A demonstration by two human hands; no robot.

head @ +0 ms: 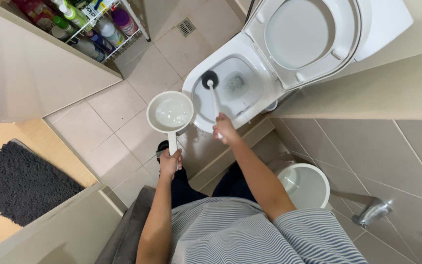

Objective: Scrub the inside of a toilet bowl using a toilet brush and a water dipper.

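The toilet brush (212, 93) stands in the open toilet bowl (230, 85), its dark bristle head (209, 78) pressed against the left inner wall near the rim, just left of the water at the bottom. Its white handle slants back toward the person, which lets the bristles reach the wall while the hand stays outside the bowl. The right hand (225, 129) has its fingers wrapped tight round the near end of that handle, just over the bowl's near rim.

The left hand (170, 164) is closed in a full grip on the long handle of a white water dipper (170, 113), held out level to the left of the bowl, over the floor. There is water in its round cup, and keeping it flat seems the reason none spills; it sits close to the rim, likely so it can be tipped in with a short reach.

The seat and lid (301, 32) are both raised against the cistern at the far right, leaving the bowl fully open. Near the person's right side a white bucket (306, 185) stands on the tiled floor (118, 105) below a wall tap (373, 211). At the far left a wire rack of bottles (96, 24) sits in the corner, with a floor drain (186, 27) beside it. A dark bath mat (20, 183) lies at the near left.
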